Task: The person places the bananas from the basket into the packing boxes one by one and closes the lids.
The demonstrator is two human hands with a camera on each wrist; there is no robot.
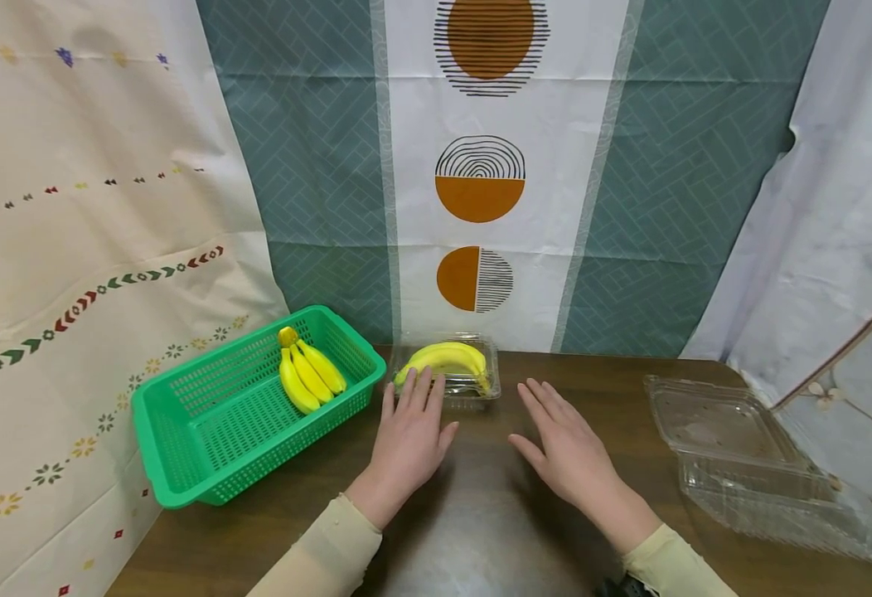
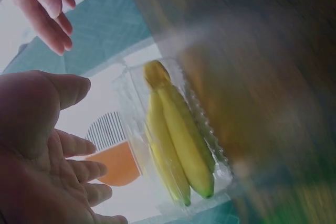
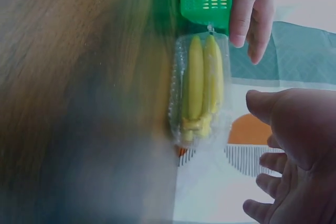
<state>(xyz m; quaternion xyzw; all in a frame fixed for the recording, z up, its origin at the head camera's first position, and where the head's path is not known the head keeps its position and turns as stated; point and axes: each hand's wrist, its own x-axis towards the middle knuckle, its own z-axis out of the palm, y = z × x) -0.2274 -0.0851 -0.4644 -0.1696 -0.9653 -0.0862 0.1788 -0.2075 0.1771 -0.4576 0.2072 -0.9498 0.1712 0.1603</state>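
A clear plastic clamshell box stands at the back of the table with a bunch of yellow bananas inside. In the left wrist view the bananas show greenish tips through the plastic. My left hand is held out palm down, its straight fingertips overlapping the front of the box in the head view. To the right of the box, my right hand hovers over the table with fingers extended and thumb spread. Neither hand holds anything.
On the left sits a green perforated basket with another bunch of bananas in it. Clear plastic clamshells with a raised lid lie at the right edge of the brown table. Patterned cloths hang behind and beside it.
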